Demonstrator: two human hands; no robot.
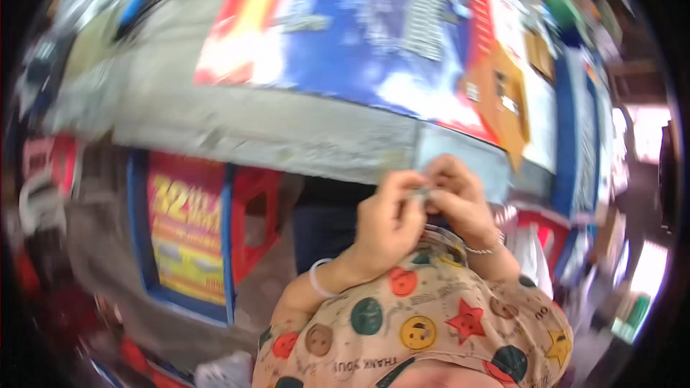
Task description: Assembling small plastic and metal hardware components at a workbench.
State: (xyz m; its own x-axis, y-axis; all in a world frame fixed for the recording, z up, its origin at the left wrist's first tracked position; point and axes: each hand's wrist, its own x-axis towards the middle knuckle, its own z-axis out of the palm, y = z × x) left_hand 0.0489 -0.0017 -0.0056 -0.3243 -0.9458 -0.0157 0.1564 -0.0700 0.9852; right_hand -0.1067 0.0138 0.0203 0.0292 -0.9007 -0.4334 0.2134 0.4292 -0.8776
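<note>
So we've got both hands pulled in close to our chest, just over the beige shirt with coloured smiley and star patches. The left hand and the right hand are touching, fingers pinched narrow around a small greyish item right between them. It's tiny and blurry, so we honestly can't tell what it is, metal bit or wrapper or whatever. Left wrist has a pale bangle, right wrist a thin silver bracelet.

In front of us is a grey concrete-looking table with a big blue, red and white printed sheet spread on top. Underneath, off to the left, there's a red plastic stool and a blue-framed yellow and red poster board.

Our read: we're mid fiddle, working the little piece with both sets of fingertips, opening or twisting it probably. Whatever comes next wants a steady pinch on one side while the other fingertips do the fine work, because something that small would slip easily.
</note>
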